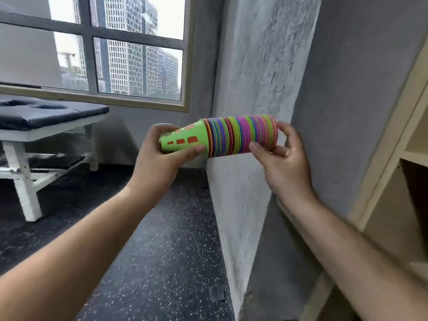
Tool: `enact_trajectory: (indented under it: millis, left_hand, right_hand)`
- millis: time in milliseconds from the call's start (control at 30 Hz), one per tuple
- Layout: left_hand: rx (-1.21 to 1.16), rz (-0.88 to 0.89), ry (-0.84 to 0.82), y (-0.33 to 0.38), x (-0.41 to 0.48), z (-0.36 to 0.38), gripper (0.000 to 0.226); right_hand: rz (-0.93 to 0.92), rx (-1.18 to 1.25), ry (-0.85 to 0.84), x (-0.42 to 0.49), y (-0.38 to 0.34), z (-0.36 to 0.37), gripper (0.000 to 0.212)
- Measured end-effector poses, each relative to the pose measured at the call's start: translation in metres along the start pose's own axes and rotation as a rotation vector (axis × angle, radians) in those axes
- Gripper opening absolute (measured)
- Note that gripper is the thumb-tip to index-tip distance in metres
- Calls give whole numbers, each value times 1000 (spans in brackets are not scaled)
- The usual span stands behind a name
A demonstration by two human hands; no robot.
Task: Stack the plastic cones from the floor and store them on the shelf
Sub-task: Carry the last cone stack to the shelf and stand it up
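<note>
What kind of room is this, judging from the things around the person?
Probably a physiotherapy or exercise room: a padded treatment table stands below the window, the floor looks like dark speckled rubber, and a stack of coloured plastic cones is being held.

The stack of cones (231,137) lies on its side at the centre of the frame, off the floor (162,251), between both hands. The left hand (159,156) grips its narrow end on the left, and the right hand (282,163) holds its wide end on the right. A jutting wall corner (254,77) stands just behind the stack. A window (115,47) fills the upper left, with a treatment bench (46,117) below it at the left edge. The shelf unit (407,144) runs down the right edge.
</note>
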State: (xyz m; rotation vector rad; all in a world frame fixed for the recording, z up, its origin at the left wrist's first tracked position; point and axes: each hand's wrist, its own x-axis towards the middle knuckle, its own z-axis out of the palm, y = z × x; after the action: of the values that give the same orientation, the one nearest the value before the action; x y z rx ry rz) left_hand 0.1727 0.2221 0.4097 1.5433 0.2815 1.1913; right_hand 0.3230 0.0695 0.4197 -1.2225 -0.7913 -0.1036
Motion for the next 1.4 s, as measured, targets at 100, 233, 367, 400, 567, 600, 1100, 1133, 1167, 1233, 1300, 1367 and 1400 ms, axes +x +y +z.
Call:
enact_trajectory:
  millis: [100,233,367,400,567,600,1100,1133,1167,1233,1300,1367,1400]
  left_hand:
    - [-50,-1,-20,33,40,29,71]
    - [-62,-57,-57,96,73,72,64]
    - [-37,-131,-172,177,92,112,55]
    - [-35,-151,-198,197,95,121,54]
    - [-2,-252,-343,271,98,169,56]
    - [10,-264,-388,282,96,179,56]
    - [328,-159,-885,247,103,392,58]
    - [344,-138,-917,238,102,404,59]
    - [365,-115,-944,231,101,416,60]
    - [401,-71,-994,220,97,437,61]
    - [418,-24,-1028,213,93,454,58]
    - [440,4,-1045,208,90,469,54]
    - [452,13,-1046,205,89,476,53]
  right_hand:
    - [24,38,68,38,-34,-5,60]
    - [130,23,139,71,-94,-27,70]
    - [256,-37,243,91,-169,-54,75]
    - [298,-55,261,94,-186,-61,76]
    - [435,-101,395,104,-254,-99,79]
    - [461,-118,417,102,-262,-108,77]
    - [761,25,895,130,-176,-216,61]
    - [773,53,916,133,-171,-222,62]
    - [768,87,917,136,-166,-226,63]
    - [773,115,917,142,-153,-236,60]
    - [783,137,947,148,-137,-245,56]
    - [782,120,1041,146,-88,-262,59]
    - [796,112,1073,148,-79,-266,62]
